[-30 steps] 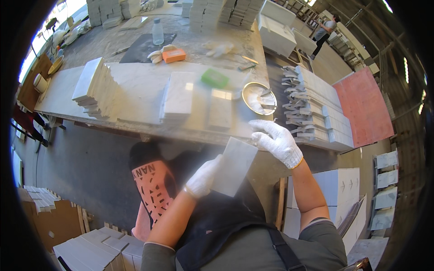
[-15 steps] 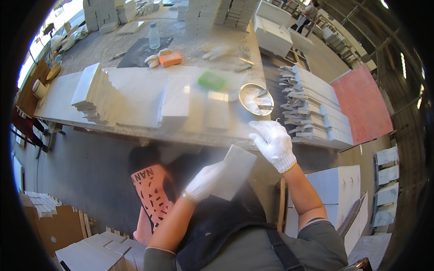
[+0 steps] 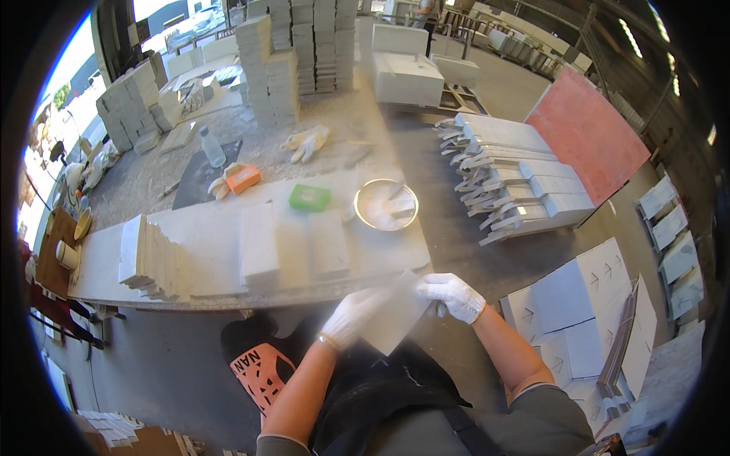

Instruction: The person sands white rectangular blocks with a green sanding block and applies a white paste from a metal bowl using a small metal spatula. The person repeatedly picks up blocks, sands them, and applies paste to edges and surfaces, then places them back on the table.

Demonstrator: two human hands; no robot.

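In front of my body I hold a thin pale rectangular tile (image 3: 393,323), tilted, between both white-gloved hands. My left hand (image 3: 348,315) is closed round its left edge. With its fingers at the upper right corner, my right hand (image 3: 454,297) pinches the tile. Beyond it, on the workbench (image 3: 217,296), lie one low pile of white tiles (image 3: 260,247) and another pale tile pile (image 3: 329,247). A round metal bowl (image 3: 416,209) with white paste and a flat tool in it stands nearby. Behind the piles sits a green block (image 3: 309,197).
A leaning row of tiles (image 3: 135,254) stands at the bench's left. Farther back are an orange block (image 3: 243,179), a plastic bottle (image 3: 213,149), loose gloves (image 3: 306,143) and tall tile stacks (image 3: 274,87). Strapped slabs (image 3: 525,182) stand right; an open carton (image 3: 559,292) is at lower right.
My right hand has come down from near the bowl and taken hold of the tile's upper right corner. The left hand keeps its grip. The whole view has shifted.
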